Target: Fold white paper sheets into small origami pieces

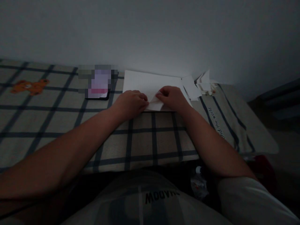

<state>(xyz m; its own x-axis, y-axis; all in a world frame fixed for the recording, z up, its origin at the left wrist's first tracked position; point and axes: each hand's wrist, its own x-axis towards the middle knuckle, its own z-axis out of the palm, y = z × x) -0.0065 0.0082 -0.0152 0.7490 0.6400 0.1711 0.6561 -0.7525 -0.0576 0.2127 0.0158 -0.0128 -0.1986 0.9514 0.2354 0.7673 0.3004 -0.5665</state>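
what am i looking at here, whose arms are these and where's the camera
The camera sits on a person's head, looking forward and down, so both arms are the wearer's own. The left hand and right hand pinch a small folded white paper with their fingers, over a larger white sheet. All this lies on a checked cloth. To the left is a phone with its screen blurred out; to the right, loose paper pieces by the wall. The room is dim.

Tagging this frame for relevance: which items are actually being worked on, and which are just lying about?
In hand: small folded paper, pinched by left hand and right hand; white sheet beneath it.

Lying about: phone, loose paper piece, folded paper pile, checked cloth.
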